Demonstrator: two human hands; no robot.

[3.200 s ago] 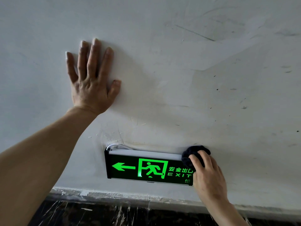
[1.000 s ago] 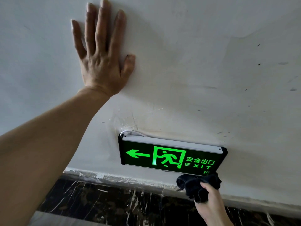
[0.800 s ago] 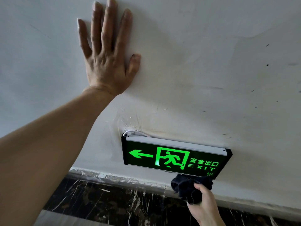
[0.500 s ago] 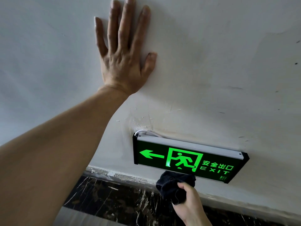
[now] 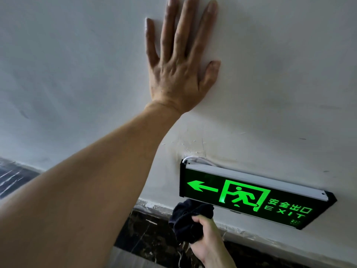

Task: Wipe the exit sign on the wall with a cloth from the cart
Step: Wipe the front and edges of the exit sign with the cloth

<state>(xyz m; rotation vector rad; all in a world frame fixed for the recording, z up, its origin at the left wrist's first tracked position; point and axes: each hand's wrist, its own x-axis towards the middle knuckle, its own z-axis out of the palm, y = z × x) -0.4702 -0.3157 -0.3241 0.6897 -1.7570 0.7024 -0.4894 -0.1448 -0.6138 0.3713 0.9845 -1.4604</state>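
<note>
The right hand [image 5: 207, 242] is closed in a fist around a bunched dark cloth [image 5: 188, 219], its grip pressing the wad up against the bottom edge of the lit exit sign [image 5: 249, 194], below the arrow and the running-figure symbol. Three seconds ago the same hand held the cloth at the sign's top right corner; over the last second it has travelled leftward along the underside, from beneath the word EXIT to beneath the figure. That run suggests the top and right end are already wiped and the lower edge is nearly covered, with only the left corner and perhaps the glowing face left to pass over. The sign stays fixed low on the white wall [image 5: 280, 74], tilted in this view, a white cable [image 5: 195, 158] looping out behind its top left corner, and a dark marble skirting [image 5: 152, 240] running just beneath. Above and to the left of the sign, the left hand [image 5: 180, 60] lies flat on the plaster, fingers spread and holding nothing, apparently bracing the person's lean; it has kept that open, pressed pose throughout. The cart is not in view.
</note>
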